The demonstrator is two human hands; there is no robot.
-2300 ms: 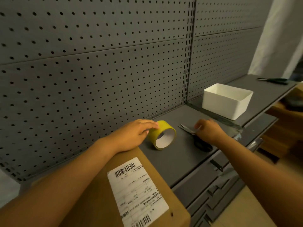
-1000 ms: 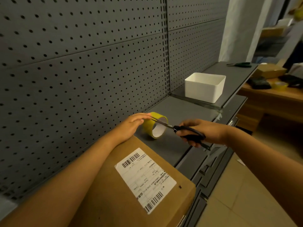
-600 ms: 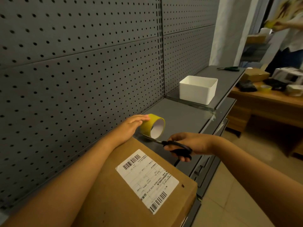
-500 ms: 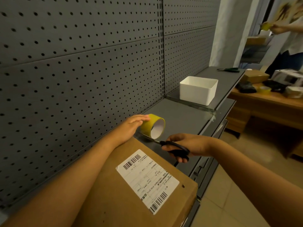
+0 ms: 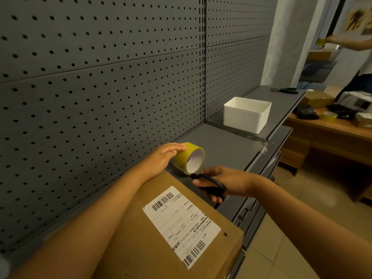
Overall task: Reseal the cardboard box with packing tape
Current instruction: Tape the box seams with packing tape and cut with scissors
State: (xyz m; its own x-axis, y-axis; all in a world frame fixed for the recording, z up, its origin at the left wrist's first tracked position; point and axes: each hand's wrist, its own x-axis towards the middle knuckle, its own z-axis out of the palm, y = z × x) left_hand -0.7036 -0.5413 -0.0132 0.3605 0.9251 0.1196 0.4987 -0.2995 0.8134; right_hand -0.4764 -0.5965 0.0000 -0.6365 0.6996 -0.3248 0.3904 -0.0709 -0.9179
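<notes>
I see the grey pegboard wall (image 5: 100, 77) filling the upper left of the frame, the largest thing in view. Below it, the grey metal shelf (image 5: 225, 146) runs from the lower left toward the upper right. The cardboard box (image 5: 141, 238) sits on that shelf at the bottom centre of the frame, its top face carrying a white shipping label (image 5: 181, 224) with barcodes. My left forearm lies across the box's upper-left part.

Right of centre and higher up, a white open bin (image 5: 246, 114) stands on a slightly raised section of the shelf. At the far right a wooden worktop (image 5: 330, 129) carries dark pouches, small boxes and a roll of tape; another person's arm shows at the upper right edge.

The yellow packing tape roll (image 5: 189, 158) stands on its edge on the shelf just beyond the box's far edge, its white core facing lower right. My left hand (image 5: 161, 156) rests on top of the roll with fingers straight. A strip of tape seems to run from the roll toward the box, though it is hard to make out.

My right hand (image 5: 223, 184) grips the black-handled scissors (image 5: 209, 184), fingers curled through the loops, blades pointing left to the base of the roll.
</notes>
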